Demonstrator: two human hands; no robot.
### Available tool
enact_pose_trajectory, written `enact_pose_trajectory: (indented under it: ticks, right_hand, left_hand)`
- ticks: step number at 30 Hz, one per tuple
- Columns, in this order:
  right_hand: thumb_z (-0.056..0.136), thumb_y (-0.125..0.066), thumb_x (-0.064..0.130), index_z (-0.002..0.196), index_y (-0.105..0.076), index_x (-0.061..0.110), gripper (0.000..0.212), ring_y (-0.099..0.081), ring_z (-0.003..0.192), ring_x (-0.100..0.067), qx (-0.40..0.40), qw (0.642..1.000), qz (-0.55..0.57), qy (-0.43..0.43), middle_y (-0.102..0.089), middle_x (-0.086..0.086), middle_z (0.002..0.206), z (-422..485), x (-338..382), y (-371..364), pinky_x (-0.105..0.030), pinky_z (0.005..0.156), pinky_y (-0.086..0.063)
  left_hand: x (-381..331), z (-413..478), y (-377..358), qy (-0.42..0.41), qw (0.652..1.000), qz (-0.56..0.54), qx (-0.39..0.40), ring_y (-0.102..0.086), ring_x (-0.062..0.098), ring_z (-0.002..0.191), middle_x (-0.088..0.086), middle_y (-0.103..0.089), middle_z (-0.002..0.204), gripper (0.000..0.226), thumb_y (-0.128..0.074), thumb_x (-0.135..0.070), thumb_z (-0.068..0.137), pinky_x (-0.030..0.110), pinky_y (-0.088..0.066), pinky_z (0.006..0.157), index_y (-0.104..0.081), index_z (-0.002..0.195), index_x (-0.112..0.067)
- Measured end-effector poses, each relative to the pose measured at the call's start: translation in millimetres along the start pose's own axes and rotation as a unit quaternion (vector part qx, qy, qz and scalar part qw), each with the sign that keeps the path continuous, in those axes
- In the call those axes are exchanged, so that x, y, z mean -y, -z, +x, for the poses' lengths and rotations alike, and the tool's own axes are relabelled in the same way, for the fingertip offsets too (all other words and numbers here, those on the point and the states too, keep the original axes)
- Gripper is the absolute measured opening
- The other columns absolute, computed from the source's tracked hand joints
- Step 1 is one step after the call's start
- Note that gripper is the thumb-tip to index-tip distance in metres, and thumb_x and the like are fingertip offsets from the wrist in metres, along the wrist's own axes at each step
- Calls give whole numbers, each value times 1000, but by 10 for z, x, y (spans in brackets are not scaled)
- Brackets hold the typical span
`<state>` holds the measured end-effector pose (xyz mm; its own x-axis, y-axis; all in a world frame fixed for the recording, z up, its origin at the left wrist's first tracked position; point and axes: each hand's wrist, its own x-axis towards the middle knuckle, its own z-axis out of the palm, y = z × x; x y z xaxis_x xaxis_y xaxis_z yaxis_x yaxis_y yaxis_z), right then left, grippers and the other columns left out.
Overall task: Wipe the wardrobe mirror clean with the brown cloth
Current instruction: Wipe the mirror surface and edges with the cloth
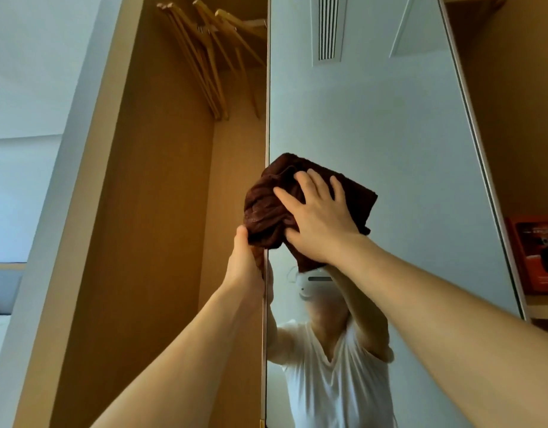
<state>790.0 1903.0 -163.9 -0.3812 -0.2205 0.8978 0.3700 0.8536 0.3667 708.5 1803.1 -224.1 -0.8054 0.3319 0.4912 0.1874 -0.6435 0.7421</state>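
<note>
Presses bunched brown cloth (266,208) against mirror (390,134) near its left edge with spread, straight fingers of right hand (319,223). Clasps that edge just below cloth with left hand (243,270), thumb up, fingers hidden behind it. Pale print on red box (535,254) at far right, too blurred to read, box cut off by frame. Wooden hangers (204,57) cropped at top

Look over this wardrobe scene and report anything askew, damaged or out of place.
Nothing damaged or spilled. Only the brown cloth is bunched, not flat, overhanging the mirror at its left edge under the right hand.
</note>
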Motion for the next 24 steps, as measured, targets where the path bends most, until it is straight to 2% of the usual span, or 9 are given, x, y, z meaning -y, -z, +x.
enact_pose_trajectory:
  ticks: [2, 5, 8, 13, 16, 18, 20, 22, 24]
  right_hand:
    - [88, -49, 45, 146, -23, 31, 66, -8, 142, -33, -14, 1000, 15, 21, -16, -13, 153, -381, 59, -66, -53, 113, -2]
    - [83, -58, 44, 141, -38, 26, 64, -25, 138, -36, -20, 999, 24, 33, -34, -17, 145, -1057, 171, -177, -56, 112, -15]
    - [76, -66, 46, 139, -42, 25, 70, -32, 136, -37, 17, 998, 42, 51, -41, -17, 141, -1705, 341, -288, -58, 110, -20]
    - [74, -72, 42, 136, -45, 31, 69, -31, 136, -32, 84, 985, 70, 130, -41, -10, 141, -2248, 644, -391, -58, 109, -17]
    - [78, -69, 40, 136, -45, 31, 63, -29, 138, -29, 81, 977, 77, 183, -40, -7, 142, -2372, 408, -364, -54, 111, -19]
    - [75, -71, 41, 134, -48, 32, 64, -33, 137, -27, 93, 971, 60, 213, -41, -5, 140, -2586, 130, -333, -53, 110, -23]
    - [69, -78, 40, 132, -50, 32, 70, -35, 135, -27, 103, 972, 36, 210, -43, -6, 138, -2848, -180, -295, -55, 108, -24]
    - [61, -83, 39, 131, -53, 30, 76, -35, 133, -28, 112, 975, 24, 190, -44, -8, 136, -3023, -447, -233, -58, 105, -26]
    - [59, -84, 41, 130, -54, 30, 77, -38, 131, -29, 118, 973, 15, 196, -45, -8, 134, -3029, -593, -174, -57, 104, -29]
  left_hand:
    - [-18, -49, 59, 11, 997, -40, 59, -64, 19, 102, 8, -68, 115, 61, -27, -63, 94, 34, -50, 81, -65, 113, -20]
    - [-74, -165, 88, 81, 995, 2, 54, -70, 27, 91, 12, -73, 99, 62, -37, -68, 88, 39, -55, 70, -66, 104, -16]
    - [-128, -226, -10, 57, 997, 47, 25, -68, 16, 89, 2, -72, 96, 41, -58, -46, 90, 32, -51, 81, -61, 110, -10]
    - [-70, -249, -101, -2, 989, 140, -40, -59, 11, 47, -9, -59, 40, 27, -63, -39, 88, 30, -49, 65, -53, 72, -21]
    - [-82, -236, -118, -4, 989, 135, -66, -59, 10, 39, -8, -57, 38, 28, -61, -45, 88, 28, -52, 55, -53, 77, -20]
    - [-55, -248, -148, -25, 989, 119, -81, -68, 8, 61, -9, -64, 53, 27, -61, -45, 88, 21, -50, 54, -56, 92, -19]
    - [48, -296, -153, -99, 961, 248, -77, -59, 17, 105, -12, -60, 88, 40, -59, -46, 88, 27, -47, 73, -52, 120, -22]
    - [216, -461, -130, -187, 896, 399, -50, -37, 21, 130, -3, -48, 131, 64, -58, -43, 87, 37, -40, 98, -32, 142, -23]
    - [420, -723, -133, -285, 823, 491, -18, -17, 21, 142, 0, -21, 154, 73, -59, -40, 86, 43, -21, 112, -22, 147, -25]
